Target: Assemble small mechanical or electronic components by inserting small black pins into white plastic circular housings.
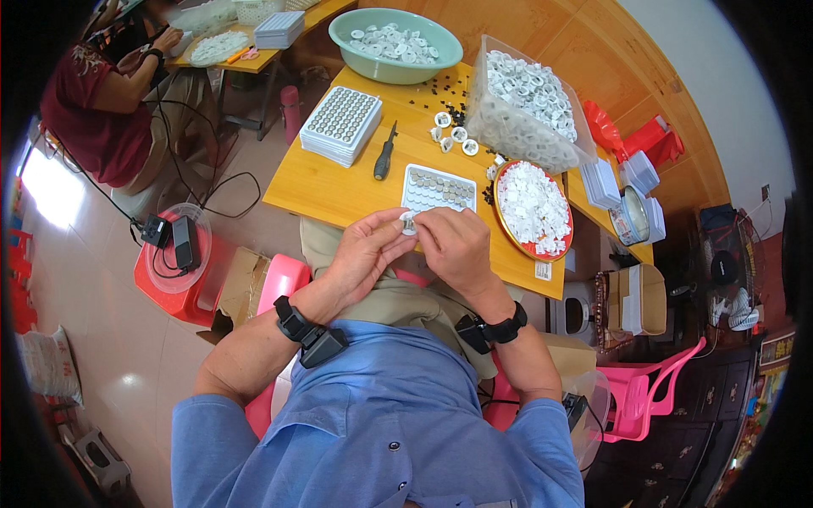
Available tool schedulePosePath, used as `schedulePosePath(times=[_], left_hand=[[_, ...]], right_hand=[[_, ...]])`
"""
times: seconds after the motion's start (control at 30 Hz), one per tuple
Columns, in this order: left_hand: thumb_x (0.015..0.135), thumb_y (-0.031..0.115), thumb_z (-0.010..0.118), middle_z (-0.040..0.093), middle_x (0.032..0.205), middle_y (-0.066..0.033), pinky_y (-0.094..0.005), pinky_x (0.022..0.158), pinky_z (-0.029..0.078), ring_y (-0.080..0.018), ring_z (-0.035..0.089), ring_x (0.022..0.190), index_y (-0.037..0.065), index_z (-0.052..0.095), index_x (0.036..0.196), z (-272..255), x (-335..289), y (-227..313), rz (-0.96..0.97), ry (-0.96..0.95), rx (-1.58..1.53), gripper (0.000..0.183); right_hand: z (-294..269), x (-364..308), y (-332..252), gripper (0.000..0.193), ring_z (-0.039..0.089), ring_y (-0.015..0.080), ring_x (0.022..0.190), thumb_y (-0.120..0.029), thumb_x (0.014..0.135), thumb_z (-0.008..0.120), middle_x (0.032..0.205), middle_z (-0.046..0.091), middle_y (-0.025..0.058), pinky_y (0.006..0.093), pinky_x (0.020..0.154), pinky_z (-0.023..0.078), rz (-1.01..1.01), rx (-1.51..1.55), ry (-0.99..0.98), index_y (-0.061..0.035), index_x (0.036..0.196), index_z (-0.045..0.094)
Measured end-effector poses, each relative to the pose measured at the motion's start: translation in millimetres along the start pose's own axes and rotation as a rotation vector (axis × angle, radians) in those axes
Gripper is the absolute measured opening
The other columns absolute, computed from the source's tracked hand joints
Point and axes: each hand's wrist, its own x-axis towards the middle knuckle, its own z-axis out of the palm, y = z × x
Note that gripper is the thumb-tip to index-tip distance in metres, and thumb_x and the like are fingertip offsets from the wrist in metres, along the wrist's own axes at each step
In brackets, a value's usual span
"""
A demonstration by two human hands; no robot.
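Just past the table's near edge, my left hand point(366, 254) pinches a small round white plastic part point(408, 222) between thumb and fingers. Gripping the same part from the other side is my right hand point(461, 247), its fingers curled and partly hiding it. Behind my hands lies a white tray point(412, 196) partly filled with silver button cells point(442, 184). A black-handled screwdriver point(384, 157) rests to its left. On the right, a red-rimmed plate point(501, 222) is heaped with small white plastic pieces point(533, 203).
A stack of cell trays point(334, 146) stands at the table's left. Farther back are a green basin point(381, 68) and a clear bin point(517, 140) of white parts. Loose round parts point(458, 134) and black bits point(455, 112) lie between. Another person point(102, 118) works at the far left.
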Motion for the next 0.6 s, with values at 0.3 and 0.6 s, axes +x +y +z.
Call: schedulePosePath(times=[0.3,0.6], left_hand=[[0.099,0.008,0.056,0.065,0.117,-0.0117,-0.0291,0.093,0.056,-0.0173,0.067,0.102,-0.001,0.056,0.126,0.2,0.0,0.6,0.008,0.014,0.012,0.028],[0.099,0.007,0.055,0.066,0.113,-0.0112,-0.0283,0.091,0.056,-0.0157,0.066,0.1,-0.002,0.058,0.125,-0.6,0.6,-3.3,0.059,0.036,0.152,0.027]], right_hand=[[3.1,-2.2,-2.5,0.007,0.061,0.025,0.066,-0.006,0.077,0.069,0.077,0.064,0.0056,0.0347,0.058,0.044,0.097,0.091,-0.015,-0.0067,0.083,0.066],[7.8,-6.8,-2.5,0.005,0.064,0.0267,0.068,-0.009,0.078,0.07,0.078,0.065,0.0075,0.037,0.06,0.049,0.22,0.177,-0.029,-0.0066,0.083,0.07]])
